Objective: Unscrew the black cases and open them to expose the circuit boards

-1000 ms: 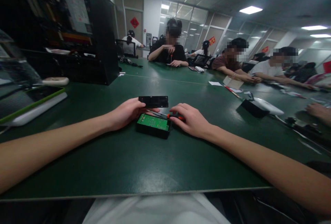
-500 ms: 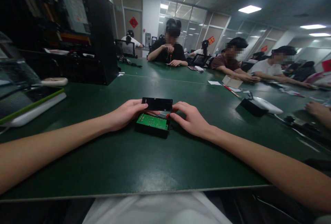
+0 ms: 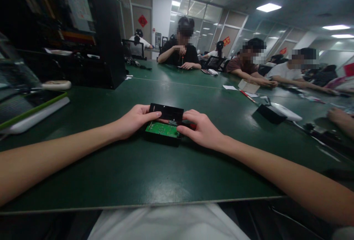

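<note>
My left hand (image 3: 138,122) is closed on a black cover panel (image 3: 166,113), thumb on its near face, holding it tilted up behind an open black case (image 3: 163,139). Inside the case, which sits on the green table, a green circuit board (image 3: 162,129) faces up. At the right side is my right hand (image 3: 200,127), its thumb at the board's right corner and its forefinger by the panel's right edge. A red-handled screwdriver (image 3: 191,125) lies between that thumb and the fingers, its metal shaft pointing left behind the board. The lower fingers are partly hidden.
A black cabinet (image 3: 107,33) stands at the left, near a green-edged tablet-like device (image 3: 35,109). To the right are a black box (image 3: 269,113), a white device (image 3: 286,110) and a red stick (image 3: 247,96). Several people sit around the table (image 3: 132,181).
The panel has tilted and shifted slightly left. My right thumb has moved down onto the board's corner, and more of the screwdriver's red handle shows inside my right hand.
</note>
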Demonstrator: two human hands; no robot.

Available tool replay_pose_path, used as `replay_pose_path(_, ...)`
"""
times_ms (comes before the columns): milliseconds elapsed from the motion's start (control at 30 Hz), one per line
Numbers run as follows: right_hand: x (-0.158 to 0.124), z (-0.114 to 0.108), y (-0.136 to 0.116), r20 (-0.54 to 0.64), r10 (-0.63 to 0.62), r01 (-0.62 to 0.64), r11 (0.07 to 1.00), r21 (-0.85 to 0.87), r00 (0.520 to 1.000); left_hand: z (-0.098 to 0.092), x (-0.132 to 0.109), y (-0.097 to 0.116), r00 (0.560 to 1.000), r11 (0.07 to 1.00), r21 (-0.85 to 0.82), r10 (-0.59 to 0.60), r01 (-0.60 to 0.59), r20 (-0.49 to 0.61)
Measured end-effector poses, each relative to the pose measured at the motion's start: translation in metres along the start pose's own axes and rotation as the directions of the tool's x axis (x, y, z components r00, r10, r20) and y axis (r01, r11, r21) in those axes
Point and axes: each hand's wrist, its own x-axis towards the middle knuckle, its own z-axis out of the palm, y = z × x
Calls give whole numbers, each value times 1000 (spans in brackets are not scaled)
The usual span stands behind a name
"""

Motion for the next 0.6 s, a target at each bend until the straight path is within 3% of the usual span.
replay_pose_path(267,-2,-3,-8,77,-102,110,988,-106,992,6,-4,6,998,998,-51,20,-24,-65)
replay_pose_path(600,11,0,-35,181,-101,145,958,-247,978,12,0,6,989,995,-87,39,-51,-143)
